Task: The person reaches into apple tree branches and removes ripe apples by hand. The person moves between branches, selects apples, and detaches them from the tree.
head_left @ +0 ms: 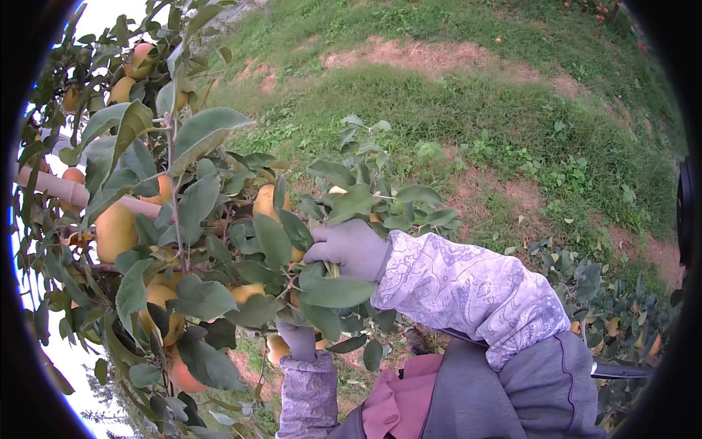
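Observation:
My right hand (pixel 349 249), in a grey glove, reaches in among the leaves of an apple branch, its fingers curled. What they grip is hidden by the leaves. Lower down, my left hand (pixel 297 341), also gloved, goes up behind foliage that covers its fingertips. A yellow apple (pixel 277 350) hangs right beside the left hand. Close to the right hand, another yellow apple (pixel 267 201) shows above broad green leaves (pixel 339 292). Patterned pale sleeves (pixel 468 289) cover both forearms.
Several more apples, among them a large yellow one (pixel 116 233) and a reddish one (pixel 183 372), hang on the left. A pale pole (pixel 66 190) crosses behind the leaves. Grass (pixel 453 110) with bare patches spreads beyond. More fruiting foliage (pixel 621 322) stands at lower right.

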### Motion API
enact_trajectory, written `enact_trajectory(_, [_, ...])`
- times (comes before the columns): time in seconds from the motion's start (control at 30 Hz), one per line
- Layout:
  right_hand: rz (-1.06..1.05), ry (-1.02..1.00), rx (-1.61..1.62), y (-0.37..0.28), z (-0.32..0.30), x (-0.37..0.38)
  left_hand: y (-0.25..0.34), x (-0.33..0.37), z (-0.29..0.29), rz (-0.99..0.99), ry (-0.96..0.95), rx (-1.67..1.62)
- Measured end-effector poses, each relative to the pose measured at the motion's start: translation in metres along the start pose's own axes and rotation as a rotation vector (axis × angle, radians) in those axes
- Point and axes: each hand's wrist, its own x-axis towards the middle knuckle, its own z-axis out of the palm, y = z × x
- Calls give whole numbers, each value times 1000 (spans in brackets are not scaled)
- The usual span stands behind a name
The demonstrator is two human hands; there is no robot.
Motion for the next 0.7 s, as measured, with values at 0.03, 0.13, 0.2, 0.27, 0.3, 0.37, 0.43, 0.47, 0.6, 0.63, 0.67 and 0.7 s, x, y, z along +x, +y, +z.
enact_trajectory(0.03, [23, 29, 40, -3, 2, 5, -5, 4, -1, 45, -38, 236])
enact_trajectory(0.13, [122, 74, 68, -15, 8, 12, 43, 2, 22, -27, -238, -556])
enact_trajectory(0.2, [162, -52, -30, -21, 6, 27, 98, 1, 29, -153, -231, -905])
enact_trajectory(0.27, [230, -316, -41, -26, -3, 46, 62, -2, 17, -211, -119, -753])
enact_trajectory(0.3, [274, -414, 0, -35, -20, 53, 47, -3, 7, -233, -59, -669])
enact_trajectory(0.37, [261, -446, 99, -29, -35, 51, 29, -2, 7, -217, 3, -466])
enact_trajectory(0.43, [213, -291, 145, -18, -35, 37, 24, 2, 11, -77, 15, -89])
enact_trajectory(0.47, [155, -322, 110, -10, -34, 35, 25, 5, 11, 26, 7, 151])
enact_trajectory(0.6, [232, -243, 402, -3, -25, 25, 37, -5, 16, 134, 4, 43])
enact_trajectory(0.63, [185, -237, 407, -4, -25, 23, 35, -6, 16, 41, 27, 64])
enact_trajectory(0.67, [139, -229, 412, -4, -26, 21, 32, -5, 16, -52, 51, 85])
enact_trajectory(0.7, [92, -220, 418, -5, -24, 21, 32, -5, 15, -105, 47, 34])
